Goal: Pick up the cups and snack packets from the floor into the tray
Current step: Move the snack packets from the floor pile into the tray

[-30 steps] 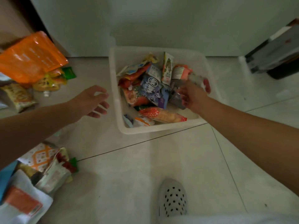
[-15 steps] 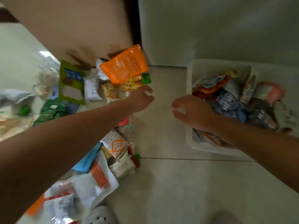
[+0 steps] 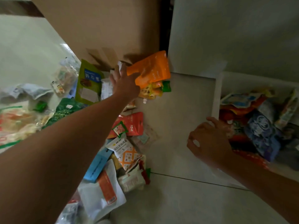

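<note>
Snack packets lie scattered over the floor on the left. My left hand (image 3: 123, 82) stretches out over them with its fingers spread, beside a large orange pouch (image 3: 151, 69) that leans on the wall, and holds nothing. A green packet (image 3: 88, 82) stands to its left, a red packet (image 3: 131, 124) lies nearer me. The clear plastic tray (image 3: 216, 94) sits at the right, filled with several packets such as a blue one (image 3: 263, 134). My right hand (image 3: 208, 140) hovers at the tray's left rim, fingers loosely apart and empty. No cups are visible.
A beige cabinet side (image 3: 105, 26) and a white wall panel (image 3: 226, 34) rise behind the packets. A white and orange bag (image 3: 103, 189) and a light blue packet (image 3: 97, 165) lie near my left arm. Bare tiled floor (image 3: 178, 107) lies between the pile and the tray.
My left hand has reached farther forward to the orange pouch. My right hand has come out of the tray to its left rim. The view has swung left.
</note>
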